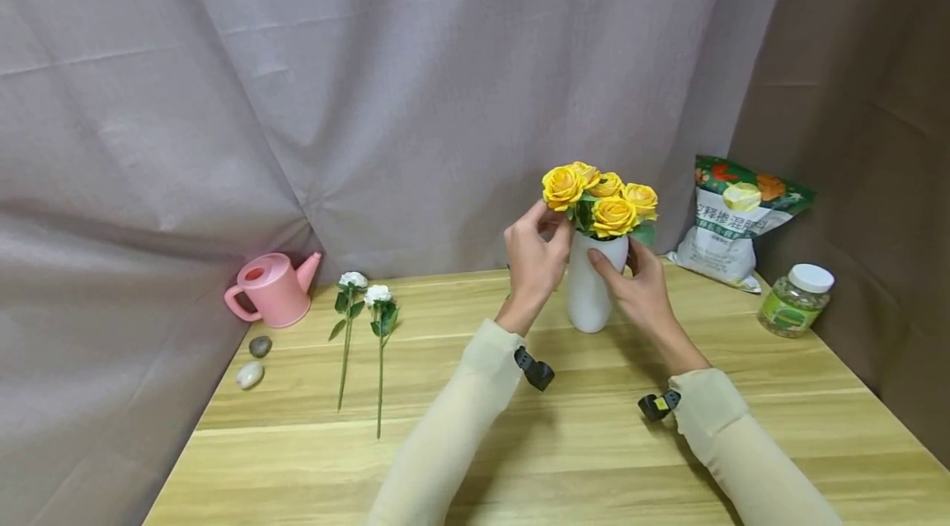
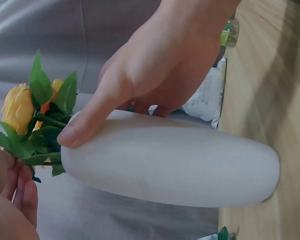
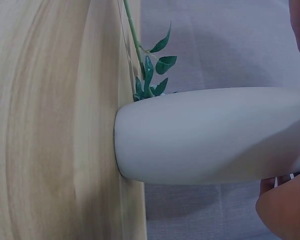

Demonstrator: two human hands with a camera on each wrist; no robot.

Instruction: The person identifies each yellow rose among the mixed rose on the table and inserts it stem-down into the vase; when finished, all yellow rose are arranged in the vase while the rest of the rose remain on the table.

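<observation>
A white vase (image 1: 586,295) stands upright on the wooden table, holding several yellow roses (image 1: 614,217) with green leaves. My right hand (image 1: 640,287) grips the vase near its mouth; in the left wrist view its thumb (image 2: 82,131) lies along the rim. At the left side of the bouquet, my left hand (image 1: 538,254) pinches a yellow rose's leafy stem (image 2: 42,159) just above the rim. Its fingertips are partly hidden by leaves in that view. The right wrist view shows the vase's base (image 3: 132,142) resting on the table.
Two white roses (image 1: 378,293) lie on the left, near a pink watering can (image 1: 276,295) and two stones (image 1: 250,375). A fertilizer bag (image 1: 723,233) and a white-lidded jar (image 1: 797,303) stand at right. Behind the vase lies a leafy stem (image 3: 165,65).
</observation>
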